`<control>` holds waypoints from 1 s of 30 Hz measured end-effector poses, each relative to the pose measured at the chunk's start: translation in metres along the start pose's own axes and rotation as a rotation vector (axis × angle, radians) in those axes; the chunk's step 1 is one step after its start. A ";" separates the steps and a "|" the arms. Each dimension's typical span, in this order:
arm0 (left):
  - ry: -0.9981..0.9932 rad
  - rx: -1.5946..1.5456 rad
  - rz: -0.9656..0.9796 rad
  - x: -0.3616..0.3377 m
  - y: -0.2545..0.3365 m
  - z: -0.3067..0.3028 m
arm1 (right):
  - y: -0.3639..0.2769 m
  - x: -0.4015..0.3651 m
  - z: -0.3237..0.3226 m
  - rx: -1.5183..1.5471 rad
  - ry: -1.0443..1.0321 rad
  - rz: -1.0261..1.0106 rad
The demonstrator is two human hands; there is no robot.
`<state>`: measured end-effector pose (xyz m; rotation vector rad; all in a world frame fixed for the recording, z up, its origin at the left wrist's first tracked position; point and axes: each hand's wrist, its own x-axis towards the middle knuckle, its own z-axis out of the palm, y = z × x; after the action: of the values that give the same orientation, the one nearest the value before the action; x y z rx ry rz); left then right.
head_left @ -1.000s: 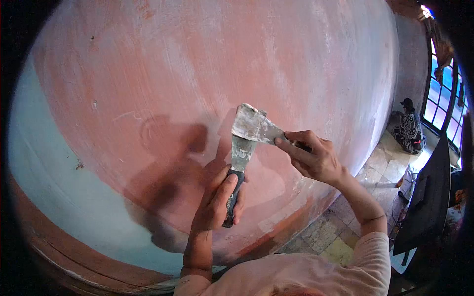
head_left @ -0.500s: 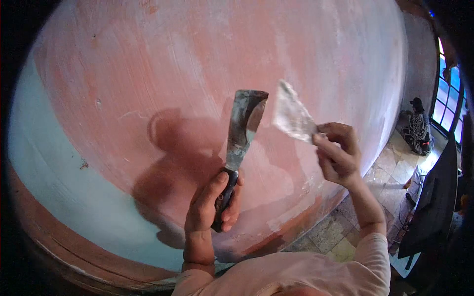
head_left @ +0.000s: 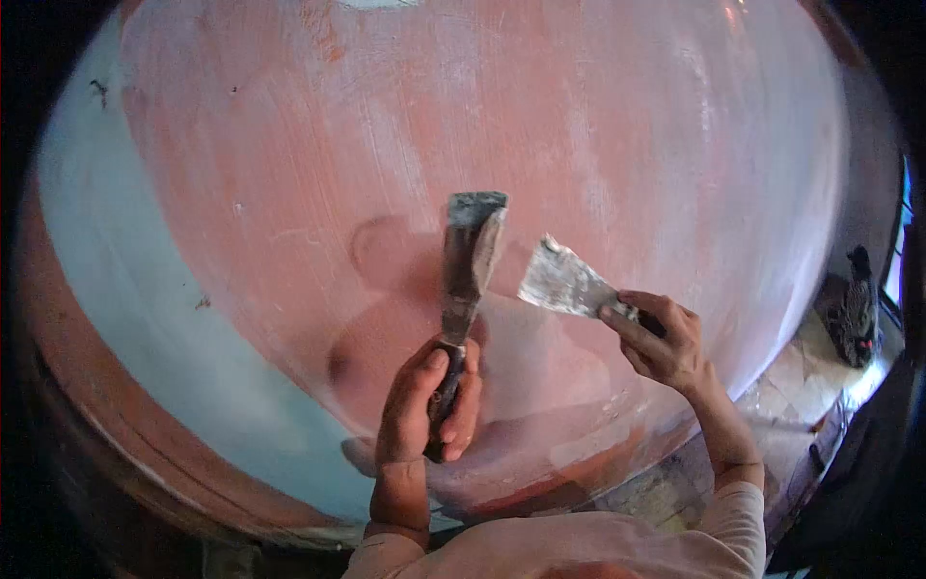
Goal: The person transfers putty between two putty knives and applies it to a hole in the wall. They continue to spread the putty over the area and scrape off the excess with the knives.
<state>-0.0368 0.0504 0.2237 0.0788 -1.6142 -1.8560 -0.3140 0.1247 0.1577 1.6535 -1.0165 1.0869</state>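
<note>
Left hand (head_left: 407, 410) curled round the handle of a putty knife (head_left: 459, 265), blade pointing up, pale lump along its right edge; right hand (head_left: 672, 340) pinches a scraper (head_left: 567, 282) between thumb and fingers, blade smeared whitish, tipped up-left toward the putty knife; two blades near each other, apart; both tools in front of pink wall (head_left: 289, 183), gap to it can't tell; person (head_left: 855, 318) in dark clothes, far right.
</note>
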 end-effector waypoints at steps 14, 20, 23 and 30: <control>0.336 -0.037 0.096 0.004 -0.021 0.047 | 0.036 0.062 0.047 1.745 -0.455 0.640; 0.399 0.058 0.137 0.007 -0.017 0.069 | 0.079 0.017 0.041 1.709 -0.469 0.758; 0.390 -0.094 0.076 0.011 -0.019 0.070 | 0.079 0.039 0.032 1.195 -0.044 0.162; 0.140 -0.501 0.010 0.008 -0.011 0.068 | 0.050 0.078 0.052 0.710 0.109 -0.121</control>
<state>-0.0789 0.1043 0.2331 -0.0190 -1.0195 -2.1401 -0.3271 0.0496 0.2318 2.1384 -0.4618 1.5436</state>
